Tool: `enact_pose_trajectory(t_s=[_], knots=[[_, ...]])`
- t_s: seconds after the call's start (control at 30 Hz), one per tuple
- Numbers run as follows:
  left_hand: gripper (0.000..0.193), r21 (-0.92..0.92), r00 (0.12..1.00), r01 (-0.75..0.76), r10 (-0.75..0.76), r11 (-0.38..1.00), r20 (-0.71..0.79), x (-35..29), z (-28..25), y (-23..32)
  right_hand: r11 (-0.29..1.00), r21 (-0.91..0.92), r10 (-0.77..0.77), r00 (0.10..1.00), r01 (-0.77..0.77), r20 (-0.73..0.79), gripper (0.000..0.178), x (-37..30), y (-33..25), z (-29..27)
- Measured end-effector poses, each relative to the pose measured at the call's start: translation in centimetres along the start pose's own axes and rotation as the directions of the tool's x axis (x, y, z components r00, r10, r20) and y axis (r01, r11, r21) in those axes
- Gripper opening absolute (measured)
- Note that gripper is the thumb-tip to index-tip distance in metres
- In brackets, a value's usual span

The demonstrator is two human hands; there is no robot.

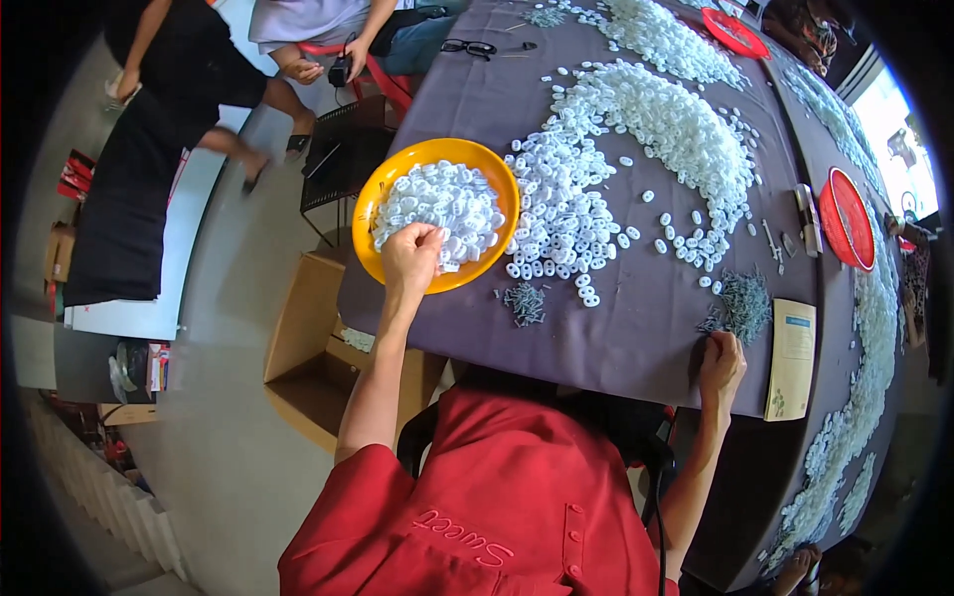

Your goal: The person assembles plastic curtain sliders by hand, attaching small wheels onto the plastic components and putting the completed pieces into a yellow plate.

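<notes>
An orange-yellow plate (505,179) at the table's left edge is heaped with small white plastic pieces (447,199). Over its near part is my left hand (409,260), thumb and fingers pinched together; whatever is between them cannot be made out. Beside the plate spreads a big pile of white oval pieces (566,219), many showing two holes. To the right, my right hand (723,366) is closed at the near edge of a heap of small grey nails or screws (745,303); its fingertips' content is too small to tell. A smaller grey heap (524,304) lies near the plate.
A tan booklet (792,360) lies right of my right hand. Red baskets (847,219) and more white pieces (845,437) are farther right. Eyeglasses (467,47) rest at the far left. An open cardboard box (318,358) stands on the floor. Other people sit and walk nearby.
</notes>
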State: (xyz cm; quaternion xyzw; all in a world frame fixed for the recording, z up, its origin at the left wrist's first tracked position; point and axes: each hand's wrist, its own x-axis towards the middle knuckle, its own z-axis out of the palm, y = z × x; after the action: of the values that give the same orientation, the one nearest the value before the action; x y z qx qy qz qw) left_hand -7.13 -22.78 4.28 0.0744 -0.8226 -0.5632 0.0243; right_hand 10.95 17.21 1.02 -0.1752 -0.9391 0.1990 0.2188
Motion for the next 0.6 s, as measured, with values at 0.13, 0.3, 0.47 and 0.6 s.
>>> enact_pose_trajectory(t_s=[0.13,0.3,0.47,0.6], knots=[[0.013,-0.012,0.999,0.015,-0.015,1.0,-0.028,0.1,0.7,-0.1,0.988,-0.11,0.111,0.994,-0.109,0.015,0.005,-0.2,-0.8,-0.4],[0.016,0.367,0.947,-0.216,0.286,0.905,-0.147,0.8,1.2,-1.2,0.974,-0.136,0.181,0.983,-0.178,0.009,0.006,-0.3,-1.1,-0.2],[0.015,0.354,0.88,-0.392,0.459,0.849,-0.126,-0.2,3.0,0.1,0.968,-0.155,0.196,0.98,-0.198,-0.024,0.007,-0.5,-0.8,0.1],[0.012,0.16,0.888,-0.456,0.46,0.875,0.019,-2.3,7.0,2.4,0.981,0.005,0.192,0.974,-0.193,-0.12,0.007,-0.5,-0.2,0.4]])
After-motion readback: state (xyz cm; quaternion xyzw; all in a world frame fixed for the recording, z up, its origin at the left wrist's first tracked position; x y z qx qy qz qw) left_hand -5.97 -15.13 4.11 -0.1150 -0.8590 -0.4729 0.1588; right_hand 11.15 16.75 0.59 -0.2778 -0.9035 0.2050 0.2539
